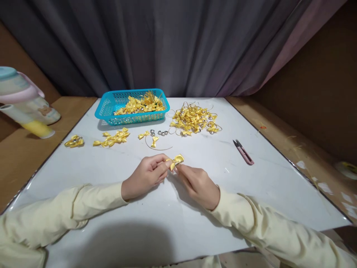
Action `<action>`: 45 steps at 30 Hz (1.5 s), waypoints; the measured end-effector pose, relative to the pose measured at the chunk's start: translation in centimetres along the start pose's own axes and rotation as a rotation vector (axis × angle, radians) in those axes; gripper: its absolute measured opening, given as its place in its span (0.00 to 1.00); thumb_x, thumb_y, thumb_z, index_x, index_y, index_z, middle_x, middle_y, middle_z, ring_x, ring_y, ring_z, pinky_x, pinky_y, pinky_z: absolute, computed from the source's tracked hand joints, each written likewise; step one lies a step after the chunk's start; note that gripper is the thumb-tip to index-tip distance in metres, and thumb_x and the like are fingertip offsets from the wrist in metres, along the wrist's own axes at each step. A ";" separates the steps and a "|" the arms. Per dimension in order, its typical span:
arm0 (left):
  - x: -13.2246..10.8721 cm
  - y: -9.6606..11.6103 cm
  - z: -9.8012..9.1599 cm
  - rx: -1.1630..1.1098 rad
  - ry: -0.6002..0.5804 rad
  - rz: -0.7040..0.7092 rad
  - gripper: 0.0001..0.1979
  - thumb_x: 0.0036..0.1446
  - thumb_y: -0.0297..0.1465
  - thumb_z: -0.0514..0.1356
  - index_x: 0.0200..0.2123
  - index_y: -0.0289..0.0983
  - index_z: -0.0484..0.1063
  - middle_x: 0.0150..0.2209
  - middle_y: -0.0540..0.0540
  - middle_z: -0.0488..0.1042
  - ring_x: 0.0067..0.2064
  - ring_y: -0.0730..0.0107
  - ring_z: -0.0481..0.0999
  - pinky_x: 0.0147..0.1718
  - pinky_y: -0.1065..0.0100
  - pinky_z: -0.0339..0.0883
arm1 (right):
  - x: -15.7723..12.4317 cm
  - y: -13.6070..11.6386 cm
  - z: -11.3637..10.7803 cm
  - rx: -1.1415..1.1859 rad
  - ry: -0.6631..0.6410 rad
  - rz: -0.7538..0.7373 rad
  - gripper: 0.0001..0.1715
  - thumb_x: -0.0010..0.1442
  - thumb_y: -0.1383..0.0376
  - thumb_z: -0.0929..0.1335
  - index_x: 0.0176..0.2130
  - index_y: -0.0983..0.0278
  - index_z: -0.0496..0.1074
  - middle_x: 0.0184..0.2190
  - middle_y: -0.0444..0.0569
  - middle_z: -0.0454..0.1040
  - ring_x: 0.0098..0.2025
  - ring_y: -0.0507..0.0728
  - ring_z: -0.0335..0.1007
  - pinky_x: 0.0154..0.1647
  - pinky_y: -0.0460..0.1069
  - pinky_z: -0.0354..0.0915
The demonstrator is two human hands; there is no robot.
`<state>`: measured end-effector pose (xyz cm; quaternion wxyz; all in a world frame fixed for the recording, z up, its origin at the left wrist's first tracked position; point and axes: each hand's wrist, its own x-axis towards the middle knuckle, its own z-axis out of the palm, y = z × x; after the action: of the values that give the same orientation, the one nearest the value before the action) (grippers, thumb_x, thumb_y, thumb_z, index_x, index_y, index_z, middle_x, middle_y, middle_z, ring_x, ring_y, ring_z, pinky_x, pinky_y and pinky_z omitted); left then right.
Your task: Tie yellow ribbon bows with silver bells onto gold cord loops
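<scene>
Pinched a small yellow ribbon bow [177, 160] between the fingertips of the left hand [145, 175] and the right hand [199, 186], both closed on it, over the middle of the white worktop [251, 193], somewhat toward its near edge. Rested both forearms, in pale yellow sleeves, on the worktop. Found a blue basket [104, 108] of yellow bows at the far edge, toward the far left corner. Saw a loose heap of bows with wire loops [192, 120] beside the basket along the far edge, a row of bows [113, 137] and a few silver bells [161, 132] just nearer than the basket, and pink thread snips [243, 152] well apart toward the right edge. Noted a pastel bottle [25, 100] beyond the left edge.
</scene>
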<state>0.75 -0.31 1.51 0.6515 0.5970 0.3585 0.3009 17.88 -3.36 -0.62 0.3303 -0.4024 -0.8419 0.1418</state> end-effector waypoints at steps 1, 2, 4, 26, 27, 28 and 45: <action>0.0 -0.1 0.0 0.053 0.003 0.025 0.12 0.59 0.35 0.51 0.26 0.35 0.62 0.14 0.59 0.54 0.16 0.83 0.49 0.14 0.79 0.47 | -0.1 -0.1 0.0 -0.022 -0.001 -0.014 0.11 0.62 0.71 0.55 0.29 0.63 0.57 0.19 0.42 0.61 0.19 0.50 0.51 0.22 0.44 0.51; 0.0 -0.3 -0.1 0.115 0.003 0.051 0.12 0.59 0.35 0.51 0.26 0.35 0.62 0.14 0.59 0.54 0.16 0.83 0.50 0.15 0.78 0.47 | -0.1 -0.1 0.1 -0.038 -0.003 -0.018 0.11 0.62 0.72 0.54 0.28 0.63 0.57 0.19 0.42 0.60 0.19 0.50 0.51 0.21 0.44 0.51; 0.1 -0.5 -0.2 0.259 0.000 0.104 0.13 0.59 0.35 0.51 0.25 0.34 0.62 0.15 0.58 0.54 0.17 0.82 0.51 0.16 0.77 0.47 | -0.2 -0.2 0.3 -0.055 -0.008 -0.006 0.12 0.62 0.72 0.54 0.28 0.63 0.56 0.18 0.42 0.59 0.18 0.50 0.49 0.20 0.44 0.50; 1.3 -1.8 -1.4 0.508 -0.023 0.250 0.09 0.55 0.30 0.50 0.24 0.34 0.63 0.17 0.56 0.56 0.20 0.80 0.53 0.20 0.76 0.48 | 0.8 -1.7 -5.6 -0.186 -0.018 0.004 0.12 0.62 0.68 0.60 0.47 0.64 0.63 0.28 0.46 0.71 0.20 0.48 0.60 0.25 0.44 0.57; 1.2 -1.8 -1.4 0.496 -0.048 0.253 0.09 0.55 0.29 0.50 0.24 0.34 0.62 0.16 0.57 0.54 0.20 0.80 0.52 0.20 0.76 0.48 | 1.1 -1.6 -5.5 -0.194 -0.004 -0.027 0.14 0.62 0.69 0.60 0.49 0.64 0.60 0.30 0.47 0.71 0.22 0.49 0.61 0.27 0.44 0.58; 1.2 -1.8 -1.3 0.484 -0.073 0.255 0.09 0.54 0.29 0.50 0.24 0.35 0.62 0.16 0.57 0.53 0.19 0.80 0.52 0.19 0.76 0.48 | 1.4 -1.4 -5.3 -0.190 -0.012 -0.043 0.16 0.63 0.69 0.59 0.51 0.64 0.57 0.32 0.49 0.71 0.25 0.50 0.62 0.28 0.45 0.59; 1.0 -1.7 -1.1 0.408 -0.184 0.232 0.10 0.55 0.30 0.51 0.21 0.35 0.58 0.16 0.57 0.53 0.19 0.81 0.51 0.18 0.75 0.47 | 4.2 1.0 -2.7 0.539 -0.333 0.162 0.32 0.58 0.73 0.61 0.56 0.64 0.40 0.24 0.40 0.62 0.26 0.49 0.58 0.28 0.45 0.57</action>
<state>0.37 0.94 -0.28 0.5085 0.7782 0.2800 0.2396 18.34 0.44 2.80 0.2704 -0.3373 -0.7819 0.4491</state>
